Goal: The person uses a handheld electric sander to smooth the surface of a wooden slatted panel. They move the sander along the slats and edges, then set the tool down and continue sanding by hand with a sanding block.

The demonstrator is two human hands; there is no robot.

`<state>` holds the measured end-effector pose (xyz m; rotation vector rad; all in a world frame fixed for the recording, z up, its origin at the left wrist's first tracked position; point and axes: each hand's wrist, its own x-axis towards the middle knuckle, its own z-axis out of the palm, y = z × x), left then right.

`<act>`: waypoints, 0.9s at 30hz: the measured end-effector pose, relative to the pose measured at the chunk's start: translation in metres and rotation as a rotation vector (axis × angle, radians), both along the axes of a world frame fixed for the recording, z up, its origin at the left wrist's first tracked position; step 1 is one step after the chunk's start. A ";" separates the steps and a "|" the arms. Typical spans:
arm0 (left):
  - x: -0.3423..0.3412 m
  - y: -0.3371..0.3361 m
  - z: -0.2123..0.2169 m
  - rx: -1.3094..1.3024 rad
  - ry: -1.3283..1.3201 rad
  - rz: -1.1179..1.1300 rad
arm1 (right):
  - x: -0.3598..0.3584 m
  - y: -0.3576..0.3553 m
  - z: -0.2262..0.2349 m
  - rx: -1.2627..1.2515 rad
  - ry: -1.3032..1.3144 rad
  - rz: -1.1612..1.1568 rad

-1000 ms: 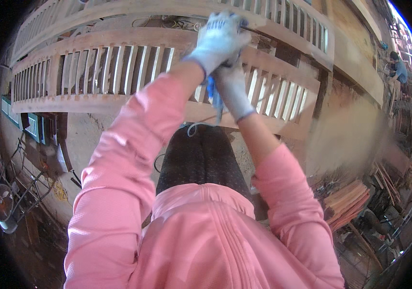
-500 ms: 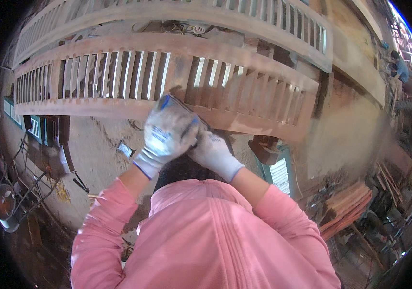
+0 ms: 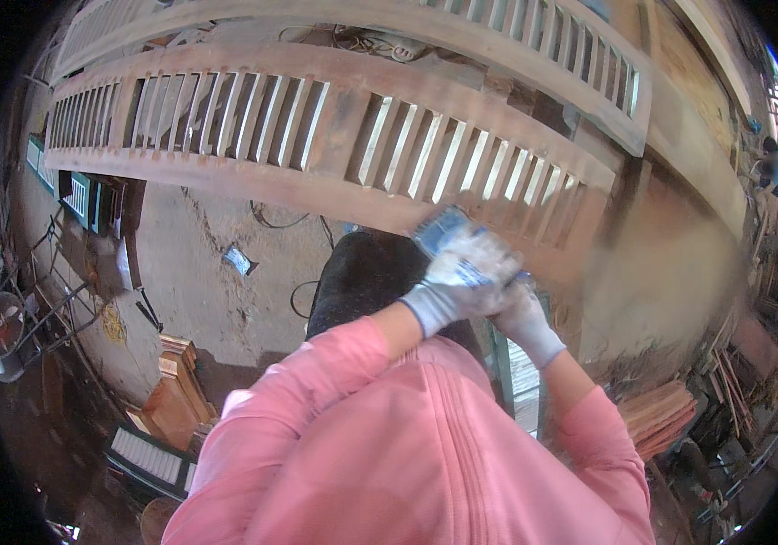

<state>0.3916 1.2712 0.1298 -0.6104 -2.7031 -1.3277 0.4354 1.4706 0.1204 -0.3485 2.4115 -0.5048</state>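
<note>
In front of me, a long reddish-brown slatted wooden shutter panel [image 3: 334, 136] lies across the view. My left hand [image 3: 473, 271], in a whitish work glove, is closed at the panel's near edge, right of the middle. From its fingers a flat blue-grey block [image 3: 441, 229] sticks out toward the panel; motion blurs it, so its exact kind is unclear. My right hand [image 3: 527, 320], gloved alike, is closed just behind and right of the left, touching or nearly touching it. The left hand hides part of its fingers, and what they hold cannot be made out.
A second slatted panel [image 3: 534, 68] lies beyond the first. Stacked boards [image 3: 657, 418] stand at the right, with wooden pieces [image 3: 175, 391] and a metal-framed fan [image 3: 5, 327] at the left. A small packet [image 3: 239, 261] lies on the floor. A person [image 3: 775, 173] crouches far right.
Both hands have moved right and nearer along the panel, from its middle toward its right part. The blue-grey block now shows more. My view has shifted slightly.
</note>
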 end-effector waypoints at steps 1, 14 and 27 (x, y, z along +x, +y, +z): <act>0.002 0.018 -0.004 0.037 -0.103 -0.088 | 0.005 0.022 -0.003 0.029 0.002 0.017; -0.011 -0.006 -0.010 -0.091 -0.038 -0.271 | -0.046 0.002 -0.001 0.013 -0.065 0.136; -0.078 -0.268 0.032 -0.639 -0.106 -0.583 | -0.090 -0.262 0.000 -0.358 0.028 0.058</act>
